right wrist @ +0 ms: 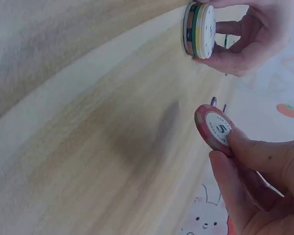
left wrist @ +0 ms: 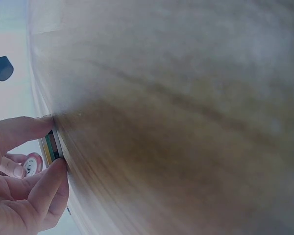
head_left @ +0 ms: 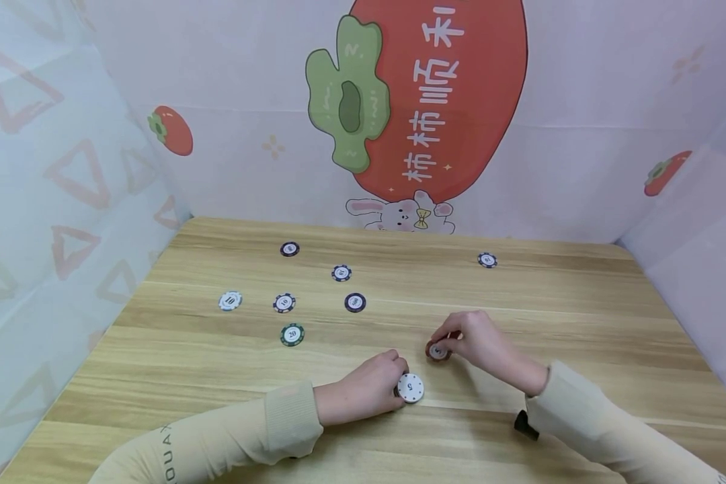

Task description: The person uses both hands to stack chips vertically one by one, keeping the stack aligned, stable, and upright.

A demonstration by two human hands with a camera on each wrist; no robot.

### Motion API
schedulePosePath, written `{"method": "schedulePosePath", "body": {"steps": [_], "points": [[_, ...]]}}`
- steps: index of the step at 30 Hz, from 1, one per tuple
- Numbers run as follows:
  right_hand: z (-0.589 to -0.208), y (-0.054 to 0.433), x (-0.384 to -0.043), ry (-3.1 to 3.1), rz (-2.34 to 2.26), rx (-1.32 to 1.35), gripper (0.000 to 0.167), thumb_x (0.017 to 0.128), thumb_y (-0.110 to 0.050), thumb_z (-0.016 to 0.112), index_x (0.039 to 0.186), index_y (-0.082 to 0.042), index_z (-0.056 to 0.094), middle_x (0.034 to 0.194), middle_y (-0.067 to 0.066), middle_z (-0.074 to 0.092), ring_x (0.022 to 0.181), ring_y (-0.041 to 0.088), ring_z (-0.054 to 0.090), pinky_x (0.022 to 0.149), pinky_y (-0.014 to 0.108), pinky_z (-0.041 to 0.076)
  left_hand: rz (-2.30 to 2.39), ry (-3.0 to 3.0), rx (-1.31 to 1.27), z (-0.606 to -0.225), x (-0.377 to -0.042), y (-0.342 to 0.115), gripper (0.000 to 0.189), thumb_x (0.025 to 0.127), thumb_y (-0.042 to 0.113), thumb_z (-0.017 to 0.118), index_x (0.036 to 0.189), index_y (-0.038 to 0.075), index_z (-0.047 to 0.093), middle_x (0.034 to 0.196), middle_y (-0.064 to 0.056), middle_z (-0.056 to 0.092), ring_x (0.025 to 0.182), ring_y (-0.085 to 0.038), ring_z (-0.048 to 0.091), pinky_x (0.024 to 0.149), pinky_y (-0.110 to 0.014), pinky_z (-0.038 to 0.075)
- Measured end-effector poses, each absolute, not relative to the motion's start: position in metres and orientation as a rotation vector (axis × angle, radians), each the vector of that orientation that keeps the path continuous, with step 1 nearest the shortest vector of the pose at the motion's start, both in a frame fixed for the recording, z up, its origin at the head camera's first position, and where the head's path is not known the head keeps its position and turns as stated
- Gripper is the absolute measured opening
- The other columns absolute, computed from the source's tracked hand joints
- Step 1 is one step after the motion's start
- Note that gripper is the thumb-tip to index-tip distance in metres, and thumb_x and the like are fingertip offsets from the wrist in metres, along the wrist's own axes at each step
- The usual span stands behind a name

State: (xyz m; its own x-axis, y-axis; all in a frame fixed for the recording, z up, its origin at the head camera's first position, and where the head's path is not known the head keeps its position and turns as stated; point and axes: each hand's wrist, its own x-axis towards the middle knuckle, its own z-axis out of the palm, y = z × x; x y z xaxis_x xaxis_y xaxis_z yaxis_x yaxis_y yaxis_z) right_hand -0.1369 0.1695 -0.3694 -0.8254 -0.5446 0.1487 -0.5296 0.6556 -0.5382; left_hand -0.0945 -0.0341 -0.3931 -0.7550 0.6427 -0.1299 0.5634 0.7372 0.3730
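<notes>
My left hand (head_left: pixel 369 386) grips a short stack of poker chips (head_left: pixel 410 388) by its sides, low over the table. A white chip marked 5 tops the stack, and green, yellow, brown and white edges show below it in the right wrist view. To the right and a little farther away, my right hand (head_left: pixel 480 343) pinches one red poker chip (right wrist: pixel 214 128) between thumb and fingers. Its face bears a 5, and it is held tilted above the wood, apart from the stack.
Left of the hands lie a green 20 chip (head_left: pixel 292 334), a white 10 chip (head_left: pixel 230 300) and several dark chips, among them one marked 10 (head_left: pixel 284 302). A lone blue chip (head_left: pixel 487 260) sits far right. Cloth walls (head_left: pixel 248 175) border the wooden table (head_left: pixel 175 363).
</notes>
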Motion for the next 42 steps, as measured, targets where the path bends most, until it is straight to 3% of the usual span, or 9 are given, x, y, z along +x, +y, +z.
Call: {"method": "schedulePosePath", "body": {"steps": [14, 25, 42], "points": [[-0.372, 0.168, -0.131, 2.531, -1.165, -0.547, 0.010, 0.075, -0.005, 0.071, 0.084, -0.002, 0.072, 0.081, 0.007, 0.068, 0.064, 0.010, 0.060, 0.053, 0.024, 0.050, 0.477, 2.693, 0.975, -0.394, -0.095, -0.035, 0.031, 0.072, 0.017, 0.075, 0.096, 0.004, 0.062, 0.084, 0.001, 0.053, 0.072, -0.004, 0.047, 0.065, -0.015, 0.043], [-0.385, 0.163, -0.126, 2.335, -1.305, -0.462, 0.014, 0.075, -0.004, 0.071, 0.087, 0.003, 0.070, 0.082, 0.012, 0.069, 0.068, 0.012, 0.063, 0.057, 0.025, 0.052, 0.473, 2.706, 0.992, -0.394, -0.096, -0.035, 0.031, 0.071, 0.017, 0.074, 0.095, 0.003, 0.061, 0.079, 0.003, 0.050, 0.068, -0.003, 0.044, 0.059, -0.014, 0.039], [-0.391, 0.156, -0.117, 2.003, -1.488, -0.258, 0.022, 0.079, 0.006, 0.063, 0.098, 0.015, 0.059, 0.084, 0.015, 0.065, 0.069, 0.017, 0.063, 0.064, 0.032, 0.054, 0.523, 2.697, 0.941, -0.394, -0.093, -0.034, 0.041, 0.066, 0.025, 0.080, 0.096, 0.004, 0.061, 0.081, 0.003, 0.049, 0.069, -0.003, 0.043, 0.062, -0.014, 0.041]]}}
